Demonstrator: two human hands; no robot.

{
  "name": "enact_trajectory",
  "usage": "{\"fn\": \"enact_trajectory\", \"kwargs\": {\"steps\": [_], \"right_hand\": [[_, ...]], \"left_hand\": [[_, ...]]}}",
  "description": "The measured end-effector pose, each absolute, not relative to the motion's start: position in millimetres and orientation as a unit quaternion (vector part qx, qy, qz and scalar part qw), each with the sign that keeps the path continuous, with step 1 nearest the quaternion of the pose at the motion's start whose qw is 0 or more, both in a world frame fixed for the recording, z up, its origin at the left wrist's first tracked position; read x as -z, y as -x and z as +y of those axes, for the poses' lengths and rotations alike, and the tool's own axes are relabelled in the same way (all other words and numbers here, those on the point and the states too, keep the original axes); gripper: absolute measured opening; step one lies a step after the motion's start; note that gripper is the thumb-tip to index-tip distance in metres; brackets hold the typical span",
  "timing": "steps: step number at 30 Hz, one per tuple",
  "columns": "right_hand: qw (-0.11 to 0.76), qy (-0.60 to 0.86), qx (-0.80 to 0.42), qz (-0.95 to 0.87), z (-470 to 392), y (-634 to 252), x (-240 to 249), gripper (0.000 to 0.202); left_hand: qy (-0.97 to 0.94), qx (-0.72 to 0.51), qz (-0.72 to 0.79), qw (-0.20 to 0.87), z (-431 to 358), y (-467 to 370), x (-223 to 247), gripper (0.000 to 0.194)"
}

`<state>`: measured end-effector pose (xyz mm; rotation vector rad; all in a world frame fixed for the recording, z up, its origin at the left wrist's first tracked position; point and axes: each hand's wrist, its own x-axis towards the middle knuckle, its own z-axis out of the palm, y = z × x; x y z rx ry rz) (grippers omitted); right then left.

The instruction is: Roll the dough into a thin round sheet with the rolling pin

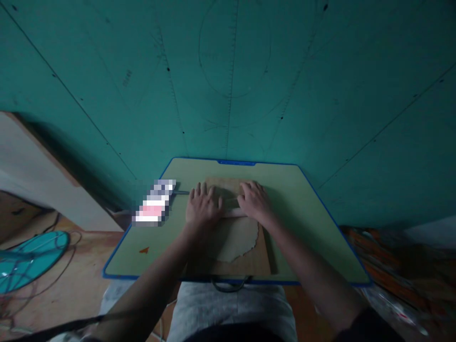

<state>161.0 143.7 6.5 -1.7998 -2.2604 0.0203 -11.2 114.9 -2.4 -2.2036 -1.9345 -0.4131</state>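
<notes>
A pale rolling pin lies crosswise on a thin, ragged-edged sheet of what looks like dough or clay. My left hand presses over the pin's left end, its fingers pointing forward and a little apart. Over the right end, my right hand rests with its fingers bent forward. Both ends of the pin are hidden under my hands. Beneath the sheet is a wooden board, set on a light green folding table with a blue edge.
A pixelated bright rectangle stands at the table's left, with a thin grey rod beside it. A small orange scrap lies nearer me. Behind rises a green wall. A turquoise round object and cables are on the floor at left.
</notes>
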Motion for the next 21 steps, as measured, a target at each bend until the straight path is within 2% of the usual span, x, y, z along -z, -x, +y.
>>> {"fn": "enact_trajectory", "kwargs": {"steps": [8, 14, 19, 21], "right_hand": [[0.130, 0.573, -0.020, -0.809, 90, -174, 0, 0.044], [0.149, 0.540, 0.005, -0.828, 85, -154, 2, 0.044], [0.147, 0.508, 0.006, -0.849, 97, -136, 2, 0.053], [0.145, 0.507, 0.001, -0.849, 108, -132, 3, 0.057]], "left_hand": [[0.776, 0.143, -0.602, 0.123, 20, 7, 23, 0.057], [0.778, 0.132, -0.603, 0.119, 6, 5, 23, 0.063], [0.788, 0.142, -0.596, 0.058, 22, 12, 19, 0.098], [0.793, 0.158, -0.588, 0.034, 31, 18, 18, 0.103]]}}
